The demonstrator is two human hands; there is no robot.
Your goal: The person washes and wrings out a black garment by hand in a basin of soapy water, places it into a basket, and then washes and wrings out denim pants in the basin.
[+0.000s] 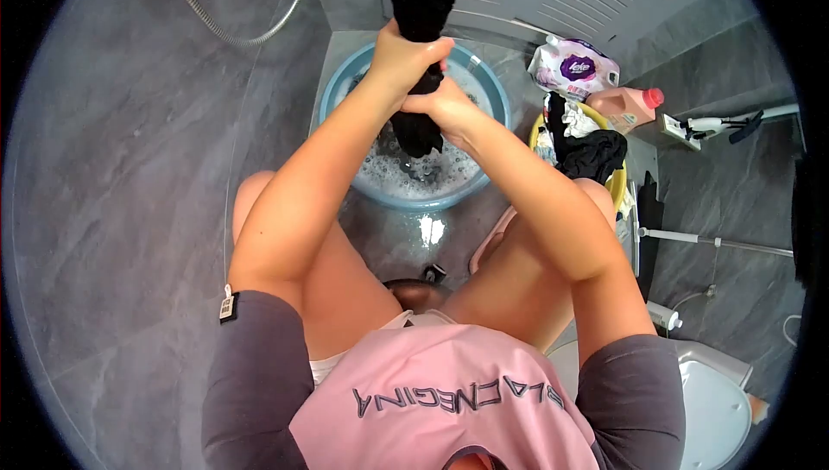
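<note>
A bunched black garment is stretched upright over a blue basin of sudsy water. My left hand is closed around its upper part, and a thick wad of cloth sticks out above that fist. Just below and to the right, my right hand grips the same cloth, with a loose end hanging beneath it over the suds. The two hands are close together. Exactly what kind of garment this is cannot be seen.
A yellow basin of dark and white clothes stands right of the blue one. Behind it are a white-and-purple detergent pack and a pink bottle with a red cap. A metal shower hose hangs at upper left. A toilet is at lower right.
</note>
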